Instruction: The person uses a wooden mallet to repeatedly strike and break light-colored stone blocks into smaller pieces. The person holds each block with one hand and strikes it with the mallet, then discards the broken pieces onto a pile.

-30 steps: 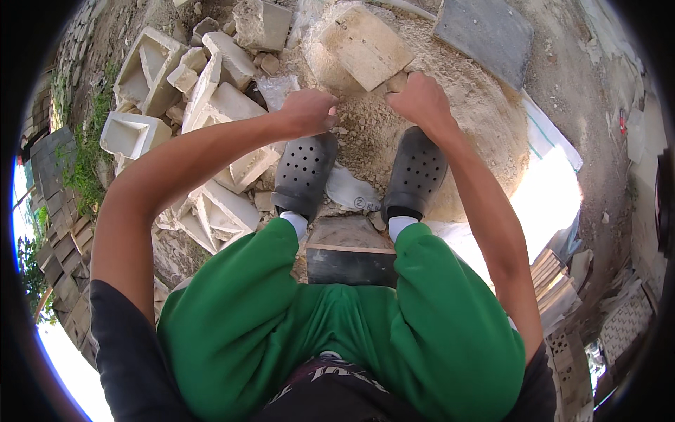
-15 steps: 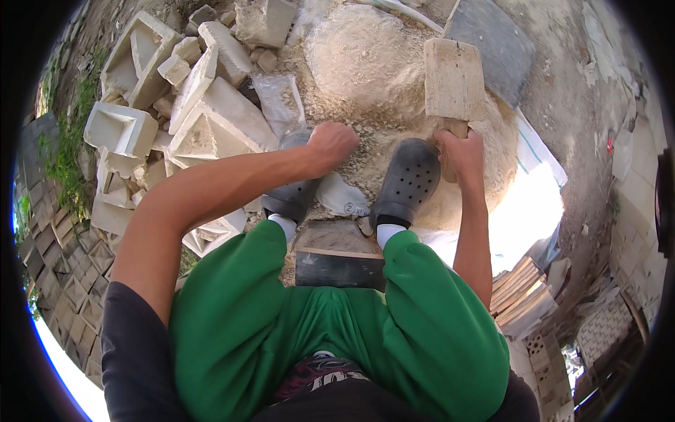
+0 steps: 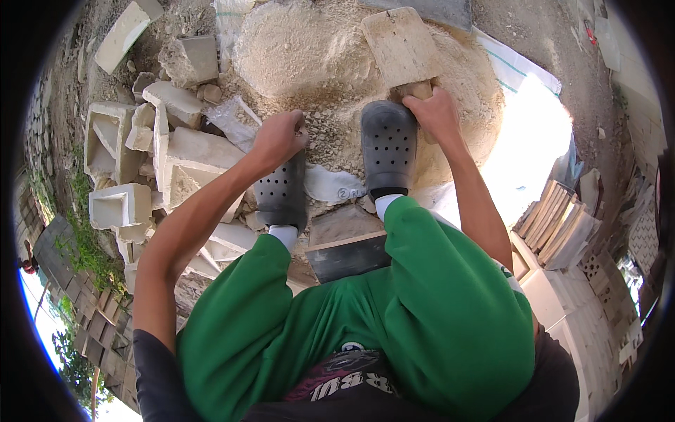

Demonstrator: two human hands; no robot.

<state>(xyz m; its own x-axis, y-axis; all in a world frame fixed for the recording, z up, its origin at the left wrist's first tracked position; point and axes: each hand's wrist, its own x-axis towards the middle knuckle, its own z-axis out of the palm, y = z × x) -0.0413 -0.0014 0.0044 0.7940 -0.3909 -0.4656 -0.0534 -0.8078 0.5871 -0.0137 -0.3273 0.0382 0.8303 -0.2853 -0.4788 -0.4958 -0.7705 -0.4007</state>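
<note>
My right hand [image 3: 439, 116] is wrapped round the short handle of a flat wooden paddle [image 3: 399, 48]. Its broad blade points away from me and leans left, over the edge of a mound of pale crushed powder [image 3: 302, 53]. My left hand [image 3: 278, 139] is closed in a fist above the toe of my left clog; whatever its curled fingers hold is hidden. Between the two grey clogs [image 3: 389, 144] lie small pale crumbs and chips [image 3: 330, 133]. A white scrap of sacking [image 3: 330, 184] sits between my feet.
Broken pale plaster-like blocks and hollow moulds [image 3: 121, 205] are heaped on the left. White sheeting [image 3: 527, 141] lies under the powder on the right. Stacked thin boards [image 3: 552, 224] stand at lower right. A dark-faced block [image 3: 348, 257] is between my legs.
The whole view has shifted. The paddle has tipped from upright to leaning left, still in my right hand. My left fist has moved left, over the left clog's toe.
</note>
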